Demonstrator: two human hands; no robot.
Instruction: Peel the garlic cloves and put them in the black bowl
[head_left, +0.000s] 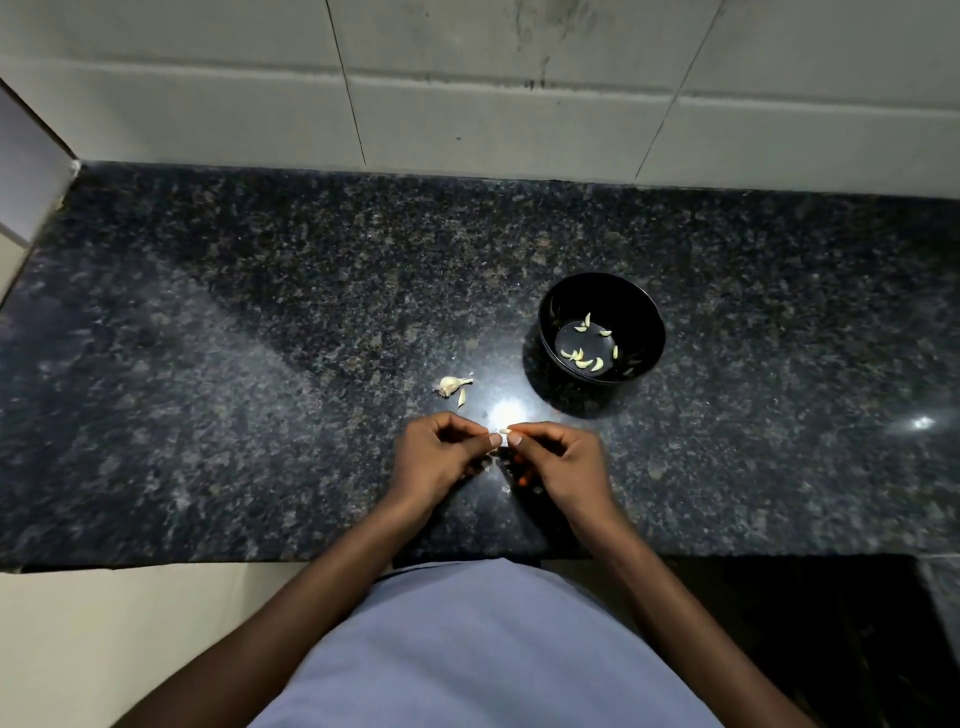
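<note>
Garlic clove (502, 435) sits pinched between both hands above the counter (260, 338), near its front edge. Left hand (436, 457) and right hand (558, 460) meet at the fingertips, fingers curled, both gripping the clove. Bowl (647, 332) stands on the counter beyond the right hand, well back from the front edge, holding several peeled cloves (584, 358). Garlic remnant (451, 385) and one loose piece (461, 398) lie just beyond the left hand.

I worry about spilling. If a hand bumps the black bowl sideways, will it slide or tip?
The black bowl would probably slide: the granite counter looks polished. It holds only a few peeled cloves, so it is likely light. Its tall, narrowing walls suggest it might tip.
</note>
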